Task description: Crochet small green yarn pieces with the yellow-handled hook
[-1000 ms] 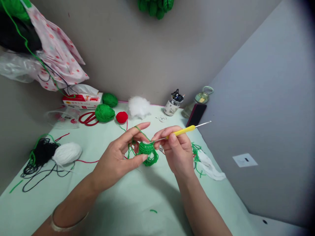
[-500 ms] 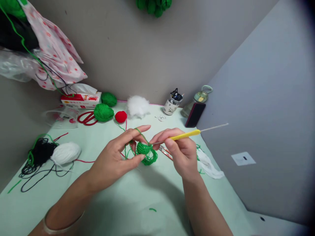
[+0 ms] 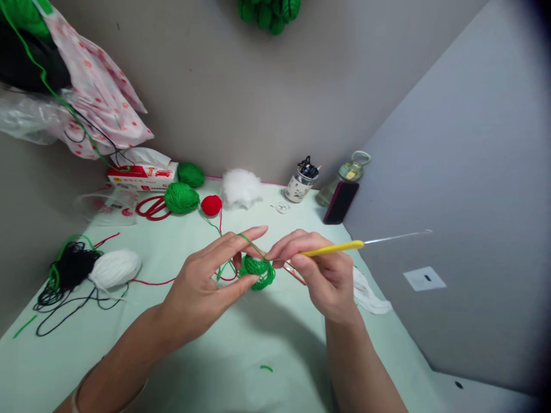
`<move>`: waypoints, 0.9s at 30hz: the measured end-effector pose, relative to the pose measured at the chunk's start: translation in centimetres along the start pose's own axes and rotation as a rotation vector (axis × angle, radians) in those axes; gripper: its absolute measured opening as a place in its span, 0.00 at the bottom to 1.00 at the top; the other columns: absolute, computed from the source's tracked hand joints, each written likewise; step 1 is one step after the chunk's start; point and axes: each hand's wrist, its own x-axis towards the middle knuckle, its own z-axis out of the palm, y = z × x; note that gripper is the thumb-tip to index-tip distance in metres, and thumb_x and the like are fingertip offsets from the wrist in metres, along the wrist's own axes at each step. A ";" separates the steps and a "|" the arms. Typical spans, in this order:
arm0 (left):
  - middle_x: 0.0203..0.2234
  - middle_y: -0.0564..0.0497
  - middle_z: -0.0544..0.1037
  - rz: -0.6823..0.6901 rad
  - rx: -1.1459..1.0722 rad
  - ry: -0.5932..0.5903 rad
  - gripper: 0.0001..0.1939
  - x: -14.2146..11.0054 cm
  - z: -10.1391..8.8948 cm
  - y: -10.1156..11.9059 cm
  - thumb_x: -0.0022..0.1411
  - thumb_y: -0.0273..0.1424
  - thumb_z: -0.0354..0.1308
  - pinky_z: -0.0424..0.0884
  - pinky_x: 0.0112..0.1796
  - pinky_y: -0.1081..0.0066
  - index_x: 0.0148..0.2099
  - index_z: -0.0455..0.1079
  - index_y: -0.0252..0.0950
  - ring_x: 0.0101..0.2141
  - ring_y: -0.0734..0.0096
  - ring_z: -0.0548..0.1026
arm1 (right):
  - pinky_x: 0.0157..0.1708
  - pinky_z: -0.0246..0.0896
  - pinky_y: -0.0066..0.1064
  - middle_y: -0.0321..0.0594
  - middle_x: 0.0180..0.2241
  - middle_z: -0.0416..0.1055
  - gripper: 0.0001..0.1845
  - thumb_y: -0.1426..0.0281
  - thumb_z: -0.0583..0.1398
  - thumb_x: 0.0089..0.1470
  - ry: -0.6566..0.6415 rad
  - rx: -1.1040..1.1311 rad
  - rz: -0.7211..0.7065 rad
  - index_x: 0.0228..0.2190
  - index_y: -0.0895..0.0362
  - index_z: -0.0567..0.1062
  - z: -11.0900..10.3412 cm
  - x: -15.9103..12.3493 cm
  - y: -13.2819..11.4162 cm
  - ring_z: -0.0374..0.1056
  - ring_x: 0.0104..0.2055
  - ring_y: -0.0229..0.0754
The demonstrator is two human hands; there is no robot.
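My left hand [image 3: 206, 281] pinches a small green crochet piece [image 3: 255, 265] between thumb and fingers, and green yarn runs over its raised index finger. In my right hand [image 3: 321, 272] is a crochet hook [image 3: 333, 249] with a yellow handle, held like a pen. The hook's left end meets the edge of the crochet piece; its other metal end points out to the right. Loose green yarn [image 3: 264, 281] loops just below and behind the piece. Partly hidden behind my right hand lies an orange-and-metal tool [image 3: 294, 273].
Two green yarn balls [image 3: 181, 198], a red yarn ball [image 3: 211, 205], red-handled scissors [image 3: 152, 208] and white stuffing [image 3: 241, 188] lie at the back. White yarn [image 3: 115, 268] and black yarn [image 3: 74, 267] are at left. A pen cup [image 3: 300, 184], phone [image 3: 341, 202] and bottle [image 3: 350, 169] stand back right.
My right hand has shifted slightly right and down with the hook, whose outer end swung lower and further right. My left hand and the crochet piece have moved a little right.
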 end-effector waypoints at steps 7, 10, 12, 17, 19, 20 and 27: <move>0.39 0.54 0.79 -0.235 -0.239 0.195 0.30 0.4 1.0 0.0 0.60 0.31 0.70 0.74 0.42 0.69 0.64 0.73 0.46 0.39 0.70 0.75 | 0.37 0.76 0.37 0.49 0.43 0.81 0.12 0.78 0.58 0.66 0.103 -0.399 -0.341 0.47 0.55 0.77 1.9 -0.2 0.9 0.77 0.42 0.44; 0.39 0.54 0.79 -0.235 -0.290 0.208 0.31 0.2 1.0 0.1 0.60 0.31 0.71 0.74 0.44 0.69 0.65 0.71 0.46 0.39 0.70 0.75 | 0.40 0.77 0.38 0.47 0.43 0.82 0.12 0.77 0.59 0.66 0.168 -0.267 -0.257 0.46 0.53 0.79 2.3 -0.3 1.1 0.78 0.43 0.45; 0.39 0.55 0.80 -0.217 -0.270 0.183 0.32 0.1 0.8 0.0 0.60 0.31 0.71 0.74 0.46 0.68 0.65 0.71 0.47 0.41 0.69 0.75 | 0.40 0.76 0.37 0.43 0.41 0.82 0.11 0.75 0.59 0.67 0.204 -0.090 -0.116 0.45 0.52 0.80 2.2 -0.3 1.0 0.78 0.42 0.44; 0.41 0.54 0.81 -0.135 -0.140 0.108 0.26 -0.1 0.2 -0.4 0.62 0.31 0.70 0.71 0.51 0.62 0.62 0.74 0.51 0.45 0.64 0.77 | 0.35 0.76 0.34 0.40 0.37 0.81 0.09 0.69 0.59 0.68 0.221 0.211 0.137 0.39 0.52 0.81 1.6 0.1 0.8 0.77 0.35 0.40; 0.42 0.52 0.81 -0.093 -0.097 0.085 0.22 -0.2 0.0 -0.6 0.63 0.31 0.69 0.71 0.52 0.60 0.59 0.77 0.51 0.45 0.63 0.77 | 0.35 0.76 0.35 0.40 0.36 0.81 0.08 0.68 0.60 0.68 0.197 0.250 0.175 0.39 0.53 0.81 1.4 0.1 0.9 0.76 0.34 0.40; 0.42 0.52 0.81 -0.073 -0.081 0.074 0.22 -0.2 0.0 -0.7 0.64 0.31 0.69 0.71 0.52 0.60 0.59 0.77 0.51 0.44 0.63 0.77 | 0.35 0.75 0.35 0.40 0.36 0.80 0.08 0.68 0.60 0.68 0.187 0.256 0.182 0.39 0.53 0.81 1.2 0.1 0.9 0.76 0.33 0.40; 0.41 0.53 0.82 0.029 -0.036 0.068 0.29 0.2 -0.1 -0.4 0.65 0.26 0.67 0.70 0.55 0.59 0.65 0.72 0.52 0.45 0.64 0.78 | 0.37 0.73 0.35 0.41 0.37 0.80 0.10 0.72 0.58 0.69 0.081 0.156 0.125 0.41 0.53 0.81 0.0 0.0 0.6 0.75 0.36 0.40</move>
